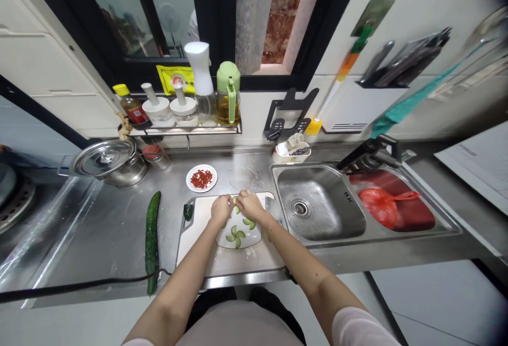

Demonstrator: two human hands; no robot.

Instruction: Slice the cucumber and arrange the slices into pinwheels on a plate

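My left hand [222,210] and my right hand [251,206] meet at the far side of a white plate [249,239] on the cutting board [194,251]. Their fingers are pinched together over pale green cucumber slices [237,209]; part of these slices is hidden beneath the fingertips. Nearer to me on the plate, several half-round cucumber slices [236,236] are fanned out like a flower. A smaller group of cucumber slices [249,223] lies at the plate's right side. On the board's left corner sits a dark green cucumber end [188,211].
A whole cucumber [151,240] lies left of the board, near a black cord [99,281]. Behind the board stands a small dish of red bits [201,178]. A lidded pot [111,162] is at left, the sink [321,203] at right. Bottles and jars fill a rack [190,130].
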